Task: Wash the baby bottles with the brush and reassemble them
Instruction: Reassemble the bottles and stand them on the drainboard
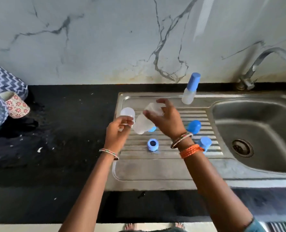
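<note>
Black stone counter (63, 164) runs along the near edge, with a steel sink unit (155, 173) set into it and a veined marble wall (105, 39) behind. Nearest on the ribbed drainboard lies a blue screw ring (153, 144), its dark hole facing up. Beside the right wrist stands a blue cap (205, 143), and a little farther back a second blue cap (194, 126). Above the board the left hand (118, 131) has its fingers curled, pinching a clear, blurred piece (127, 114) — what it is cannot be told. The right hand (165, 119) reaches leftward, fingers bent round a clear bottle body (153, 108); just below leans another clear bottle (141, 125), touching a small blue part (152, 129). Farther back, on the sink's rear rim, an assembled bottle (190, 89) with a blue cap stands tilted. Right of it lie the basin (256, 131) and, at the wall, the tap (256, 67). Far left — a floral cup (16, 106) and zigzag cloth (3, 81).
</note>
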